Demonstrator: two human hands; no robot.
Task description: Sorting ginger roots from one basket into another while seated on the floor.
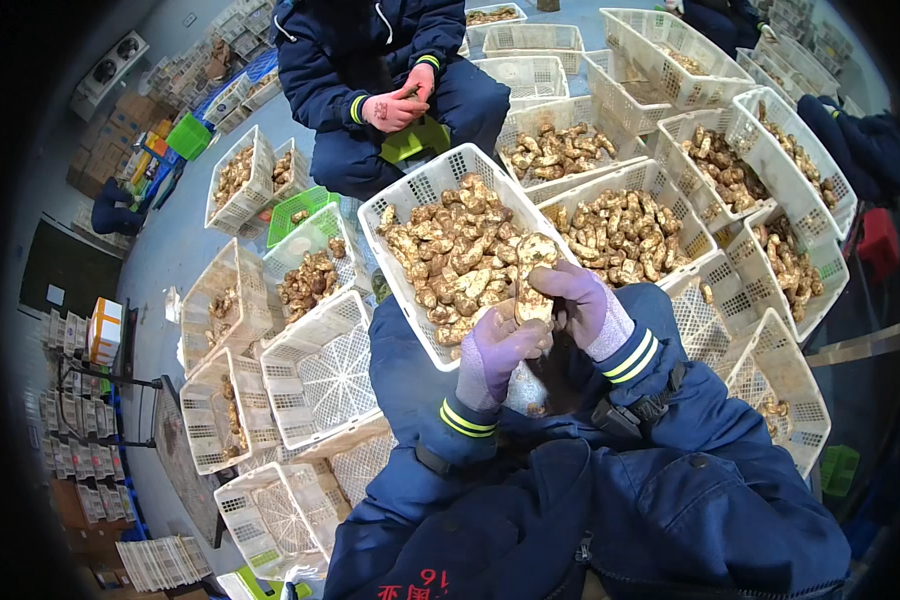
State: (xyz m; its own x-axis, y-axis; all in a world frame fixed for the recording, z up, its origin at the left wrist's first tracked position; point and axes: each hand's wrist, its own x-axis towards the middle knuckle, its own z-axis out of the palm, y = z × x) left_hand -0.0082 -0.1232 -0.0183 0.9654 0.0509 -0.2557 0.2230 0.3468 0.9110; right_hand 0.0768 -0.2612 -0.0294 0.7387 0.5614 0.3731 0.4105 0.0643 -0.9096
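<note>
Both my hands wear purple knit gloves and hold one large brown-and-white mushroom (pixel 534 279) upright over the near edge of a white plastic crate (pixel 409 306). My left hand (pixel 499 345) grips the mushroom's lower end. My right hand (pixel 581 300) has its fingers against the stem from the right side. The crate rests tilted by my knees, heaped with similar soil-marked mushrooms (pixel 457 251). To its right, another white crate (pixel 690 232) holds more mushrooms of the same kind.
A person (pixel 390 90) in gloves sits opposite, hands together. At left stand an open-topped white crate (pixel 322 375), a crate with mushrooms (pixel 311 281) and a green basket (pixel 300 210). More mushroom crates (pixel 787 262) crowd the right. A flat trolley (pixel 184 450) stands far left.
</note>
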